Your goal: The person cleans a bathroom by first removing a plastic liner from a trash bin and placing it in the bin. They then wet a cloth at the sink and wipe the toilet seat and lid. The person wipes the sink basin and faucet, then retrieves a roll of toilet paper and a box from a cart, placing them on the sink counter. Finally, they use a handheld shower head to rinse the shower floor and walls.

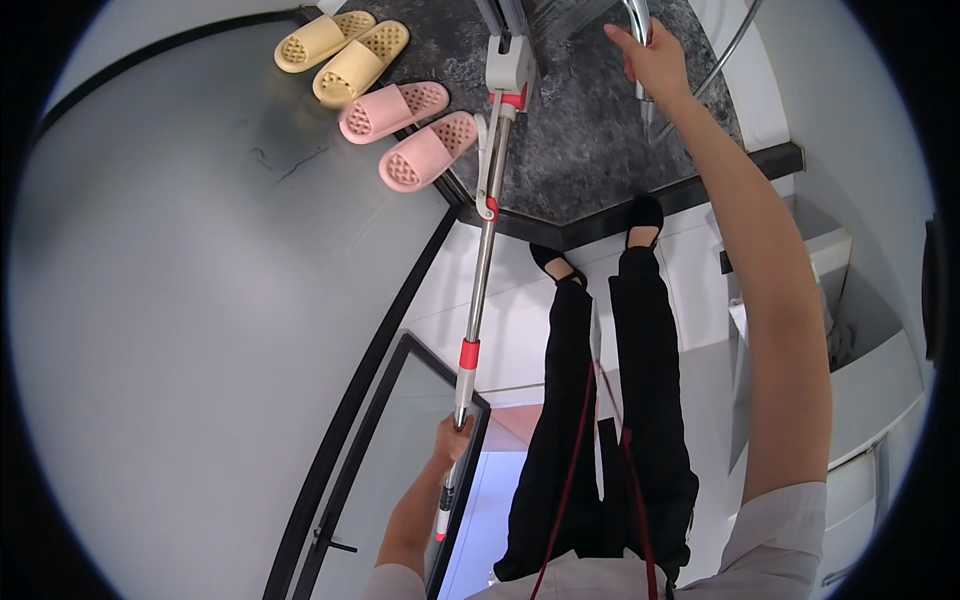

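My left hand (453,441) is closed around the metal handle of a mop (484,259) with red and light grey parts. The mop slants up to its light grey head (511,67) over the dark stone-look shower floor. In my right hand (660,66) is a chrome hand shower (637,19), index finger pointing outward along it; its upper end is cut off by the picture's edge. A metal hose (731,46) curves beside my right wrist.
Yellow slippers (361,62) and pink slippers (427,152) sit left of the mop, by the glass panel (187,300). A dark raised sill (600,226) edges the shower floor before my feet. A black-framed glass door (390,442) stands lower left, a white cabinet (874,405) at right.
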Tool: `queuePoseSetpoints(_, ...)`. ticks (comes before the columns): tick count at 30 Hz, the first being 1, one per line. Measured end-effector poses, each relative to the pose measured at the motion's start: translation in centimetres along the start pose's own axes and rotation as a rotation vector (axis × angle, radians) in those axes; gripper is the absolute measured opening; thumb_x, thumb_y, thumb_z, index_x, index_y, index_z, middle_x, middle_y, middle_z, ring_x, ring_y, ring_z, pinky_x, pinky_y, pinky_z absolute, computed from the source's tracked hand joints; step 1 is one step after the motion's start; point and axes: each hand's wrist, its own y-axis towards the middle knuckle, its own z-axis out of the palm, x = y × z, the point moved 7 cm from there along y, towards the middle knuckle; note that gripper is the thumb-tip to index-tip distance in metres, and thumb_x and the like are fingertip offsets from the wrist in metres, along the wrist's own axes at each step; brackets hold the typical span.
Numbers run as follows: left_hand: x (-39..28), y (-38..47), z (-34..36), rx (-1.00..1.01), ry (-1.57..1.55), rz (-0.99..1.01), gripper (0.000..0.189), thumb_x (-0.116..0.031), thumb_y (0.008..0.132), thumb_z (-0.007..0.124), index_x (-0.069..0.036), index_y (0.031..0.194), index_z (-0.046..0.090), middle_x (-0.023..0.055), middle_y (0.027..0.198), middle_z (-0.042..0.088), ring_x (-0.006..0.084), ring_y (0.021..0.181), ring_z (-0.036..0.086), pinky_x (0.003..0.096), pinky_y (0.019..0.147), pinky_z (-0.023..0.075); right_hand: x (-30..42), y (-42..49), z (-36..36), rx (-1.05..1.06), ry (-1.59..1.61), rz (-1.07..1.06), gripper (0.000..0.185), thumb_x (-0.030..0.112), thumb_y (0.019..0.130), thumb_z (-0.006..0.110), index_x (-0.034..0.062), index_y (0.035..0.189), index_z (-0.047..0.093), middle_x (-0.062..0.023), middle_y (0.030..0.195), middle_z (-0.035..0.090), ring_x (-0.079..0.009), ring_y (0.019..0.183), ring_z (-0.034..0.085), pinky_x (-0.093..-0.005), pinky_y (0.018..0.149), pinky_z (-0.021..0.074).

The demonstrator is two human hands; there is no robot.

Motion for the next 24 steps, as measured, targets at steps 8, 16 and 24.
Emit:
queuePoseSetpoints(8,-0.6,0.2,0.0,0.009,-0.011,-0.009,0.028,-0.026,0.087,0.060,0.001,0.080,0.057,0.0152,0.059,0.053,0.0195,0.054,0.046,0.0370,0.055,0.0421,-1.9,0.1,1.8,-0.053,0.087,0.148,0.037,0.036,0.084,0.069,0.0018,0.083,0.054,-0.0058,0.065,0.058,-0.0132,0.050,0.057,-0.0283,0.048,0.0490)
queuePoseSetpoints(16,0.1,0.5,1.1,-0.040,-0.063,0.050,0.023,-0.024,0.084,0.061,-0.002,0.091,0.061,0.0228,0.068,0.061,0.0412,0.066,0.061,0.0449,0.059,0.0475,9.5,2.1,2.2,-0.041,0.124,0.043,0.032,0.034,0.085,0.066,0.0042,0.082,0.053,-0.0036,0.064,0.055,-0.0123,0.049,0.055,-0.0273,0.045,0.0463)
queuePoseSetpoints(24,-1.4,-0.2,4.0,0.000,-0.208,0.114,0.038,-0.040,0.084,0.066,-0.002,0.083,0.061,0.0214,0.063,0.059,0.0410,0.063,0.061,0.0462,0.055,0.0464,16.7,4.9,7.6,0.070,-0.318,-0.072,0.040,0.042,0.084,0.066,0.0043,0.081,0.051,-0.0031,0.063,0.053,-0.0113,0.049,0.052,-0.0270,0.045,0.0438)
